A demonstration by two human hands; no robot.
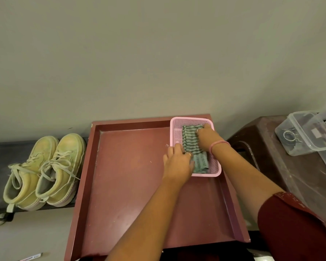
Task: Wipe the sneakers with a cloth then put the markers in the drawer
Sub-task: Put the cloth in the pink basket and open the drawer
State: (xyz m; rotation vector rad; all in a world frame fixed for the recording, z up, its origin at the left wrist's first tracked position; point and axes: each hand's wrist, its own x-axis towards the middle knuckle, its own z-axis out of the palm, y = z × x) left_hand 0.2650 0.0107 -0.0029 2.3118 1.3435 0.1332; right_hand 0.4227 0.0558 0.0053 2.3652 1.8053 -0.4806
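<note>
A pair of pale yellow-green sneakers (45, 170) stands on a dark ledge at the left. A pink mesh basket (177, 127) sits in the far right corner of an open reddish-brown drawer (132, 176). Inside the basket lies a green striped cloth (190, 140). My right hand (209, 137) presses on the cloth's far end, fingers closed over it. At the basket's near left side, my left hand (177, 162) has its fingers on the cloth. One marker (33, 257) lies on the floor at the bottom left.
A brown plastic stool (267, 157) stands to the right of the drawer, with clear lidded plastic boxes (305, 136) on it. A plain wall fills the upper view. The dark ledge (0, 159) runs left of the drawer.
</note>
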